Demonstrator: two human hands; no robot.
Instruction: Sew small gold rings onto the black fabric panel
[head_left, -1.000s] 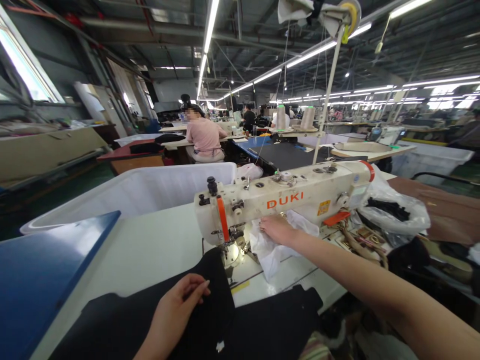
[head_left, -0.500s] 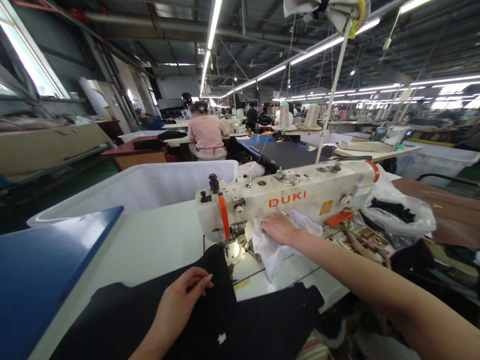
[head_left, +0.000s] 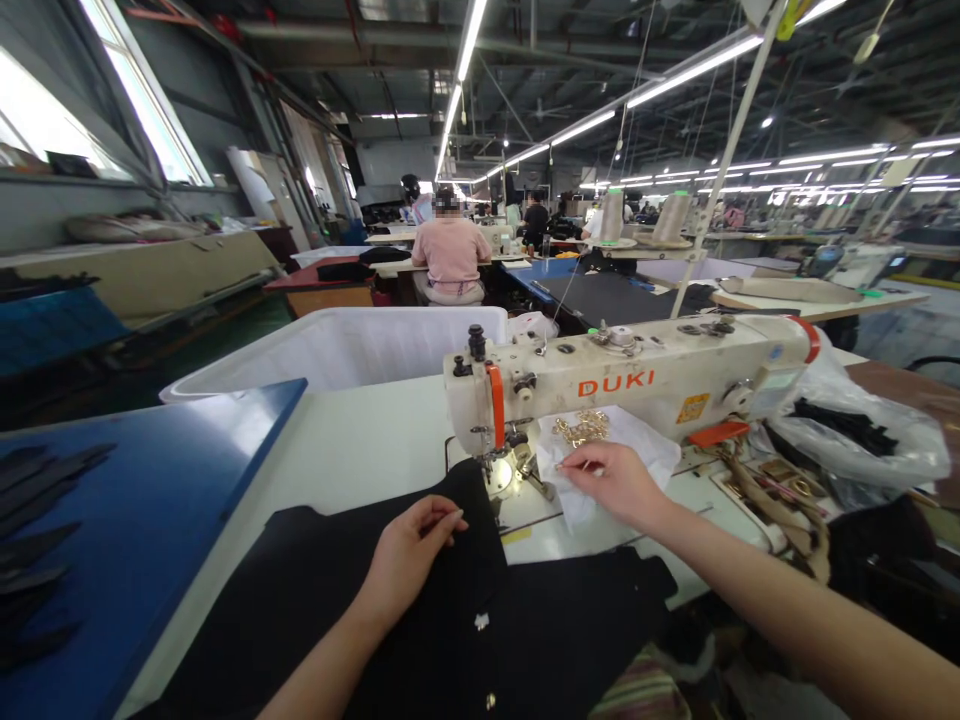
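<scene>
My left hand [head_left: 420, 545] is closed in a pinch above a large black fabric piece [head_left: 315, 590]; whatever sits between its fingertips is too small to make out. My right hand [head_left: 615, 485] pinches at the near edge of a white plastic bag [head_left: 645, 440], and its grip hides what it holds, if anything. On the bag lies a heap of small gold metal pieces [head_left: 581, 428]. A white sewing machine [head_left: 622, 370] marked DUKI stands just behind, its needle area left of the bag. A small whitish bit [head_left: 481, 622] and a gold piece [head_left: 491, 702] rest on the black fabric.
A blue board [head_left: 187, 520] bearing dark strips [head_left: 45, 490] is at left. Behind the pale machine table [head_left: 360, 440] stands a white bin [head_left: 360, 345]. A clear bag of black pieces [head_left: 862, 425] and a parts tray [head_left: 780, 485] lie right. A person [head_left: 450, 255] sits farther back.
The view has swung left, so the scene sits farther right. My right hand has drawn back toward me across the bag, uncovering the gold pieces. My left hand stays pinched over the black fabric.
</scene>
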